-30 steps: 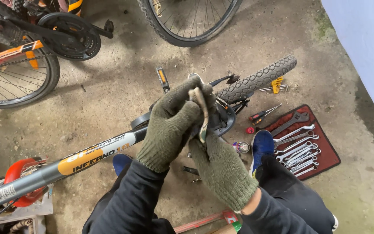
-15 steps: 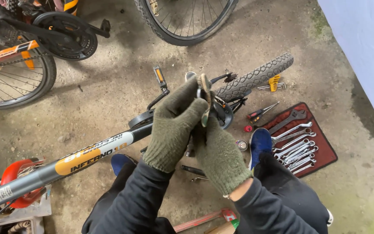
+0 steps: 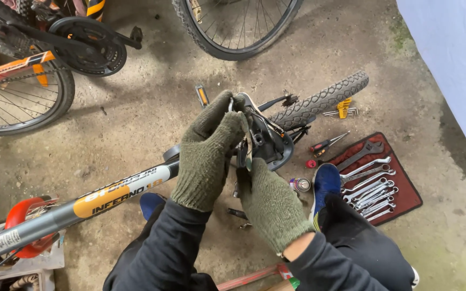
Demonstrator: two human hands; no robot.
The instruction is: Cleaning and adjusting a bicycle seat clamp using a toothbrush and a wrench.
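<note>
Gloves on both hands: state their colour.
Olive green knit on the left hand and the right hand, seen in the head view.

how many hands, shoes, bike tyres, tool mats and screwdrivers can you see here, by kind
gloved hands: 2, left hand and right hand, both at the bike's crank area
blue shoes: 2
bike tyres: 3
red tool mat with spanners: 1
red-handled screwdriver: 1
total: 9
</note>
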